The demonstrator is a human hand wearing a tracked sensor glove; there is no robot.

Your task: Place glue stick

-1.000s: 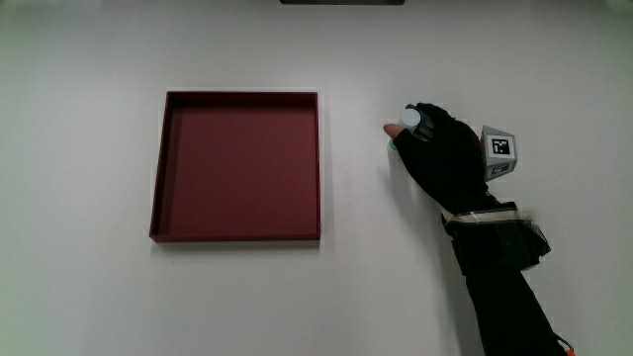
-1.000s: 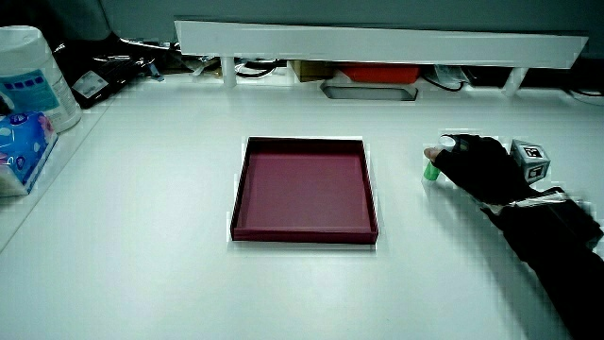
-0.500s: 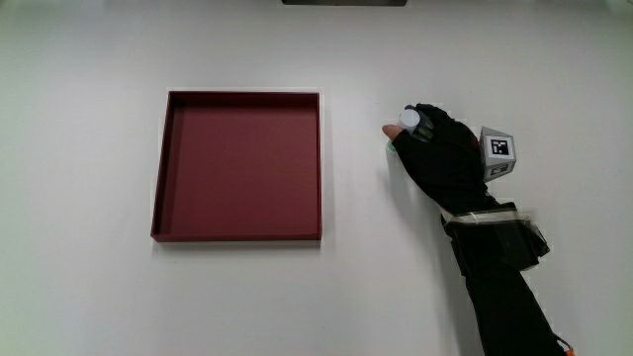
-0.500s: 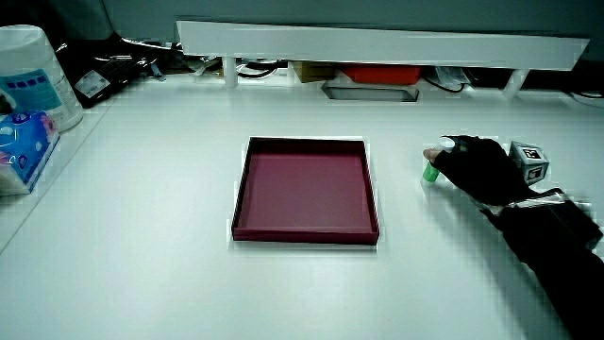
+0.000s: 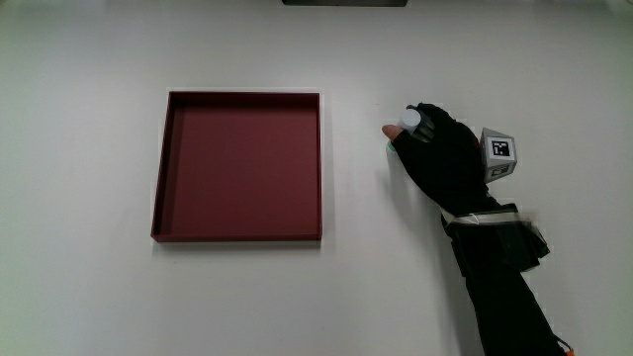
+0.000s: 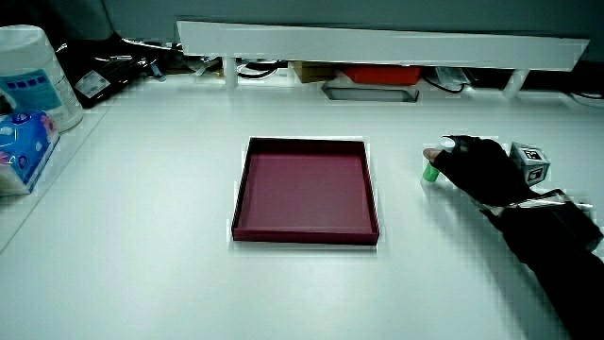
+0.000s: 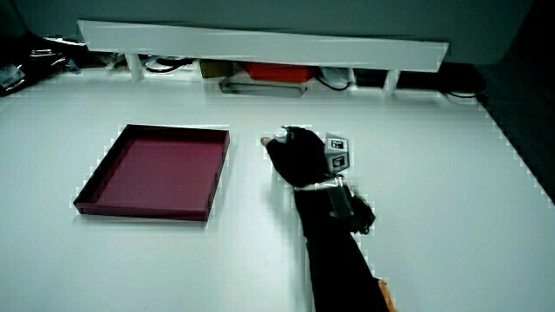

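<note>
The hand (image 5: pixel 445 158) is curled around the upright glue stick (image 6: pixel 430 172) on the table (image 5: pixel 89 287) beside the tray (image 5: pixel 240 235) (empty), and should probably release it gently, keeping it vertical.

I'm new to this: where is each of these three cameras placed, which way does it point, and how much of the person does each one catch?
Main view: above the table, looking straight down on the red tray; shows the hand on the glue stick and its forearm.
Side view: from the person's side, looking forward and down toward the partition; hand and forearm show.
Side view: likewise, from another angle; hand and forearm show.
All three share the tray and the hand.
</note>
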